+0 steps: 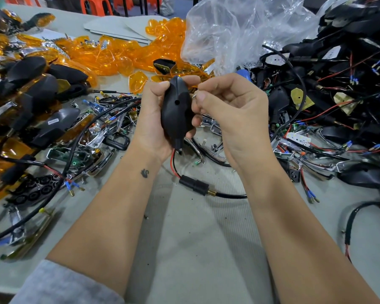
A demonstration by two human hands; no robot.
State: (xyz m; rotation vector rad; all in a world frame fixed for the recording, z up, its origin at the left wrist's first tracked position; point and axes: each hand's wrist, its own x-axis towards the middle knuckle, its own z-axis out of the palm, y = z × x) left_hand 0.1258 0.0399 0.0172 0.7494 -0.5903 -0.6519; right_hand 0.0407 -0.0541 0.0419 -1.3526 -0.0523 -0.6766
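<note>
Head camera showed the left hand wrapped around a black lamp housing, holding it upright with its back turned toward the face, so that the screw hole lay exposed between that hand's thumb and fingertips. The right hand, just beside the housing, pinched a small screw between thumb and forefinger (probably to seat it in that hole). The red and black wires hung free below the left palm to a black connector lying on the table, clear of both hands.
</note>
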